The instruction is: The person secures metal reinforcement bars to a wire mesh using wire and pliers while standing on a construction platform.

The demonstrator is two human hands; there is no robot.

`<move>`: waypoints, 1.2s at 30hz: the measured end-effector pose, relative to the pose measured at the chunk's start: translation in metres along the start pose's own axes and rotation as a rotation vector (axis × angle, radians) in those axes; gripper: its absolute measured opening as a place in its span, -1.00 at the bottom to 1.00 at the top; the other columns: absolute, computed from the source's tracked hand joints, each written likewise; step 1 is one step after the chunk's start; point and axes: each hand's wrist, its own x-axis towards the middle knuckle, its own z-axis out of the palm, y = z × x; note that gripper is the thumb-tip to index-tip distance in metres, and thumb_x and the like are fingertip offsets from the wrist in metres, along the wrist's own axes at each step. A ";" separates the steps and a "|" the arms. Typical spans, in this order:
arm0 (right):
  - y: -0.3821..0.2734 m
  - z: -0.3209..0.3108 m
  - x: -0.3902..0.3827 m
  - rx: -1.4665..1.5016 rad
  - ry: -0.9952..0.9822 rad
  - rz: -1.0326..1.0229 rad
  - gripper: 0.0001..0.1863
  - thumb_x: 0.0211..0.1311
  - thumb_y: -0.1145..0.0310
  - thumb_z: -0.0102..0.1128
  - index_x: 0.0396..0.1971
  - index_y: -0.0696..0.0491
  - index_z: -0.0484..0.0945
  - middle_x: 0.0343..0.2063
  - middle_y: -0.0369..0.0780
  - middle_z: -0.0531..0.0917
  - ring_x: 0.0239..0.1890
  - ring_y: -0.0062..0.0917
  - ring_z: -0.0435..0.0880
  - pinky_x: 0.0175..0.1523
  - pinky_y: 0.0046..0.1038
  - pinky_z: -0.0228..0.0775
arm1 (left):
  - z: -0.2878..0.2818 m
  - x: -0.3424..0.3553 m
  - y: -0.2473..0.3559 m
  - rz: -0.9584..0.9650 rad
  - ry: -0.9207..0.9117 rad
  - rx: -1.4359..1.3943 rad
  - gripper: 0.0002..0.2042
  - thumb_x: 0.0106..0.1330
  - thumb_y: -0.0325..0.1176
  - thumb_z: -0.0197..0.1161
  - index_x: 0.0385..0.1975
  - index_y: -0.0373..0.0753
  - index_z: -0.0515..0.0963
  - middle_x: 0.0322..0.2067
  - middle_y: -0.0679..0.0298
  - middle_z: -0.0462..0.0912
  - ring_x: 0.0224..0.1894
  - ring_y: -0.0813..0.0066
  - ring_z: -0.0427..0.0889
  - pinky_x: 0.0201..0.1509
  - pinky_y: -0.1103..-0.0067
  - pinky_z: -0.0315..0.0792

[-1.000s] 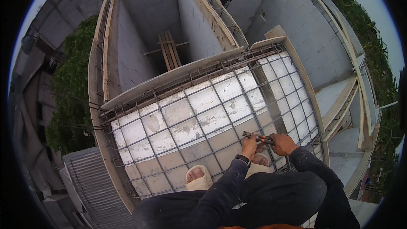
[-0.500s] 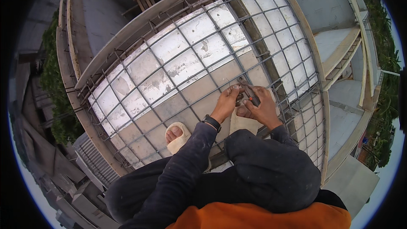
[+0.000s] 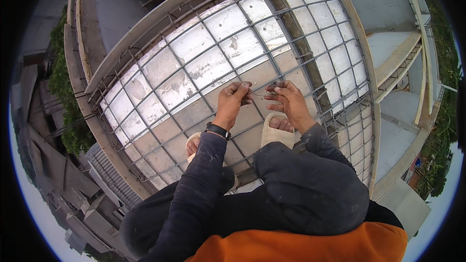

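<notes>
Beyond an orange garment (image 3: 301,245) and a dark-trousered knee (image 3: 310,184), the person's left hand (image 3: 234,102) and right hand (image 3: 290,104) pinch a thin wire (image 3: 258,94) running between them, above a steel-bar grid (image 3: 252,24) over white and grey panels (image 3: 242,42); farther off, grey walls (image 3: 378,5) and greenery (image 3: 73,136).

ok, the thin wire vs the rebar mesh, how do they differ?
Thickness: the thin wire is much finer than the rebar mesh's bars.
Form: the wire is a slightly curved strand; the mesh is a grid of crossing bars.
Position: the wire spans the gap between the left hand and right hand; the mesh spreads out below them.
Shared: both look metallic.
</notes>
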 end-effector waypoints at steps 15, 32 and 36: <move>-0.014 0.031 0.036 -0.729 -0.118 -0.089 -0.75 0.50 0.24 0.29 -0.07 0.11 0.72 -0.60 -0.34 0.59 -0.59 -0.68 0.51 -0.44 -0.52 0.31 | -0.030 0.009 0.016 0.006 0.151 -0.072 -0.65 0.52 -0.17 0.36 -0.01 -0.39 0.65 -0.20 0.15 0.77 -0.21 0.46 0.78 -0.08 0.54 0.71; 0.002 0.031 0.096 -1.017 0.006 -0.263 -0.68 0.42 0.22 0.22 -0.05 0.12 0.74 -0.32 0.02 0.78 -0.23 -0.01 0.76 -0.08 -0.13 0.56 | -0.051 0.057 0.038 0.664 0.284 1.196 -0.77 0.42 -0.42 0.26 -0.02 -0.19 0.77 -0.06 0.17 0.65 0.01 0.10 0.65 0.11 0.30 0.54; 0.000 0.048 0.083 -0.859 -0.017 -0.075 -0.65 0.45 0.20 0.20 -0.01 0.14 0.73 -0.32 0.02 0.79 -0.25 -0.08 0.79 -0.08 -0.18 0.56 | -0.053 0.056 0.043 0.621 0.230 1.200 -0.78 0.41 -0.40 0.29 -0.02 -0.14 0.78 -0.11 0.20 0.63 -0.01 0.13 0.65 0.08 0.31 0.55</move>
